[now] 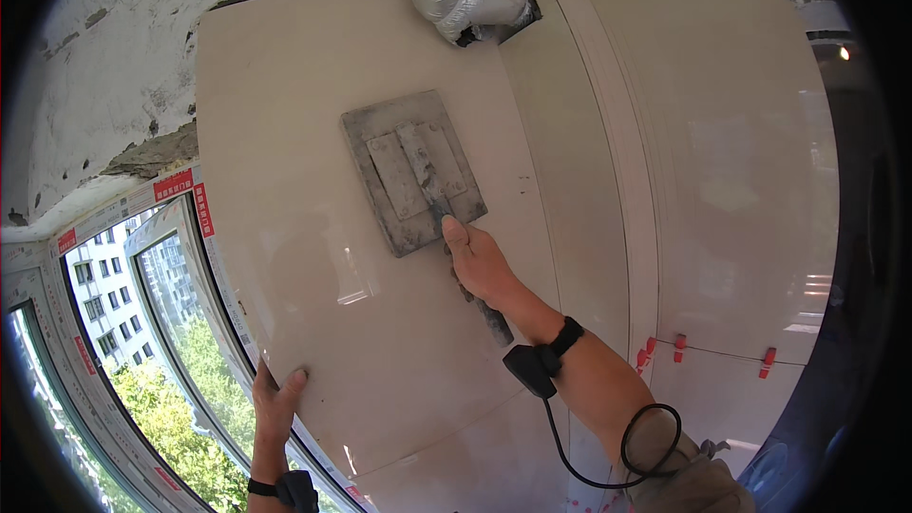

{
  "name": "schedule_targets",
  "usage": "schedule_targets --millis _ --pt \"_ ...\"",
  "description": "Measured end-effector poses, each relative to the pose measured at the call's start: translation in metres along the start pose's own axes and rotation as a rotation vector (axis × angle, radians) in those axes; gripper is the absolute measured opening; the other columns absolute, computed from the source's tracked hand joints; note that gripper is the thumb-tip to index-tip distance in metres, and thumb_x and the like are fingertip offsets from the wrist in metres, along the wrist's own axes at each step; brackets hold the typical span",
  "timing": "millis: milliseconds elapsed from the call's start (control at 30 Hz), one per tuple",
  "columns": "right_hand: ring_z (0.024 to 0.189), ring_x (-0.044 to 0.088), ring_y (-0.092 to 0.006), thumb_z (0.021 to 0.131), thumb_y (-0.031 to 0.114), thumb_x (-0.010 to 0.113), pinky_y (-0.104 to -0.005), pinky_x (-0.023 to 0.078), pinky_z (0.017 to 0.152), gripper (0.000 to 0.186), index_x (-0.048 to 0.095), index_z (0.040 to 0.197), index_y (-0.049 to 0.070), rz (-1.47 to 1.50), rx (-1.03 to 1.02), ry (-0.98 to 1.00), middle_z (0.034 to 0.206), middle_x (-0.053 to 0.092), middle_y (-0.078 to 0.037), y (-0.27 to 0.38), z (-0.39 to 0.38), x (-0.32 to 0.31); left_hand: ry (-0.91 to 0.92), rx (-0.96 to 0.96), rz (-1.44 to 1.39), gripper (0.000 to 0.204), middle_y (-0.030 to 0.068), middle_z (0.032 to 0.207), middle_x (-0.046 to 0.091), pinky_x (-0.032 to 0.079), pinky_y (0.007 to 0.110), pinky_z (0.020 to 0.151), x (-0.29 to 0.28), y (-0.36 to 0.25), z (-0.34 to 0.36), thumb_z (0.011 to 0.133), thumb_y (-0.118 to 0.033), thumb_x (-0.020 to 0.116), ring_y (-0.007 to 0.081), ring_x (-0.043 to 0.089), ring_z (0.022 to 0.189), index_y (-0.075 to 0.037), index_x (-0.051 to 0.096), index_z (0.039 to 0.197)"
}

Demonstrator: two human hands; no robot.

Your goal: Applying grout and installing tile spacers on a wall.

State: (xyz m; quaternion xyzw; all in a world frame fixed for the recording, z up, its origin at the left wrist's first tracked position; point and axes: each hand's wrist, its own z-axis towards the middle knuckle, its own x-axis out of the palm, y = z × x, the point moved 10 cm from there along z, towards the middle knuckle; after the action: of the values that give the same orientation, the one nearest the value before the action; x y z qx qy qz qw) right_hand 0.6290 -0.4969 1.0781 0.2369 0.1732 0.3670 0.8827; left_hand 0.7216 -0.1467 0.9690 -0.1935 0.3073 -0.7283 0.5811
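Note:
My right hand (477,261) is wrapped round the handle of a grey tile beater (410,171), with the thumb lying along the top of the grip. The beater's square, mortar-stained plate lies against, or very close to, the face of a large glossy beige wall tile (285,133). Lower left, my left hand (276,404) rests at the tile's left edge beside the window, thumb spread from the fingers on the surface. Its other fingers are partly hidden. Black bands circle both wrists, and a cable loops by my right forearm.
An open window (176,247) with taped frames stands at the left. Wrapped pipes (470,0) come out at the top, beside a tiled box corner (589,133). Red levelling clips (768,361) sit in a tile joint at right. Rough plaster (123,57) covers the upper left.

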Motion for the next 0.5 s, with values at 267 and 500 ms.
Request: schedule_targets --millis 267,500 --pt "0.056 0.053 -0.0351 0.1 0.048 0.037 -0.0406 0.045 0.06 0.06 0.052 0.08 -0.007 0.118 -0.317 -0.166 0.063 0.052 -0.022 0.073 0.004 -0.014 -0.07 0.023 0.03 0.073 0.0141 0.117 0.059 0.047 0.033 0.09 -0.002 0.009 0.001 0.083 -0.037 0.073 0.0212 0.057 0.105 0.005 0.042 0.134" --pt "0.091 0.056 -0.0515 0.098 0.056 0.03 -0.0502 0.045 0.079 0.073 0.057 0.087 -0.011 -0.142 -0.124 -0.101 0.088 0.058 -0.037 0.026 0.055 0.012 -0.007 -0.099 -0.237 0.067 0.0193 0.125 0.053 0.045 0.034 0.096 -0.005 0.067 0.014 0.087 -0.021 0.066 0.0256 0.055 0.11 0.002 0.033 0.141"
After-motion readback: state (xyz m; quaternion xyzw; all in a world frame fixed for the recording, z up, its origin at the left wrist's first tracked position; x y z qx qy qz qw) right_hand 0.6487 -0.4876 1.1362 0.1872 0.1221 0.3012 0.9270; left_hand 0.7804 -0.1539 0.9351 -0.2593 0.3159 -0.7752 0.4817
